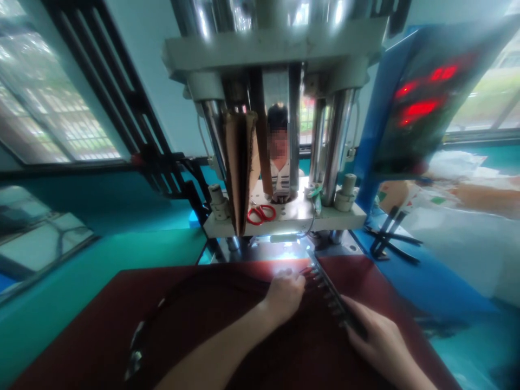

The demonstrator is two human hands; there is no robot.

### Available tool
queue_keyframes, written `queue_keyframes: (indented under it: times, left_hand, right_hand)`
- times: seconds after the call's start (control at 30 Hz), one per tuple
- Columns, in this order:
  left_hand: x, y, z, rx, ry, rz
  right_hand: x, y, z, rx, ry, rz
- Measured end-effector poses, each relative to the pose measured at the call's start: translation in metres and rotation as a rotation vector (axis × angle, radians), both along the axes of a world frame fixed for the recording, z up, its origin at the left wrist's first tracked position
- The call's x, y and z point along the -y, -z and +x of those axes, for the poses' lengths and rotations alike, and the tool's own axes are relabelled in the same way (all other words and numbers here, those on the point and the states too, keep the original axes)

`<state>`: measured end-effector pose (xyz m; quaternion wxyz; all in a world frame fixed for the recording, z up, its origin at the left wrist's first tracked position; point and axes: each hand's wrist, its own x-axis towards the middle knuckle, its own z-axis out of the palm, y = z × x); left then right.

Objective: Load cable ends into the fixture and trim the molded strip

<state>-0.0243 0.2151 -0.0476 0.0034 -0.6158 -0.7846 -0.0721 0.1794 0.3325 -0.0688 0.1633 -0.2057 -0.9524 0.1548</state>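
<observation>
both hands (pixel 284 295) (pixel 376 336) gripping toothed strip (pixel 331 295) at mat (pixel 101 336) edge, under press (pixel 284 216).

Centre frame: press platen (pixel 284 216) hangs low over the dark red mat (pixel 101 325); only a narrow lit gap beneath it. Steel columns (pixel 337 141) and a cardboard strip (pixel 239 168) block the upper centre. Red scissors (pixel 260 214) lie on the platen. Lower left of mat open; black pliers (pixel 392 244) at right.
</observation>
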Motion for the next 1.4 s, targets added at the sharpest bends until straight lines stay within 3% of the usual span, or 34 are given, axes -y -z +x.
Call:
queue_keyframes:
  times: [0.13,0.27,0.43,0.57,0.7,1.03,1.23,1.4]
  left_hand:
    - [0.018,-0.008,0.007,-0.003,0.054,0.04]
    - [0.029,-0.006,0.01,-0.033,0.09,0.015]
    - [0.003,0.003,0.004,0.019,-0.036,0.087]
    - [-0.024,0.002,0.005,-0.002,-0.003,0.045]
    - [-0.037,0.002,0.009,-0.031,0.037,0.031]
    - [-0.04,0.004,0.012,-0.028,0.022,0.043]
    - [-0.029,-0.009,-0.01,-0.011,-0.069,0.116]
    - [-0.023,-0.005,-0.023,0.019,0.0,0.07]
  right_hand:
    - [0.0,-0.001,-0.002,-0.008,-0.009,-0.008]
    - [0.001,0.001,-0.001,-0.009,0.002,-0.011]
    - [0.0,0.001,0.001,0.014,0.012,-0.06]
    - [0.003,-0.002,0.0,0.012,0.015,-0.059]
    - [0.005,-0.01,-0.006,0.029,0.032,-0.014]
    - [0.001,-0.016,-0.008,0.069,-0.042,-0.047]
    - [0.003,-0.012,-0.008,0.059,-0.009,-0.035]
    - [0.003,-0.013,-0.008,0.08,-0.007,-0.035]
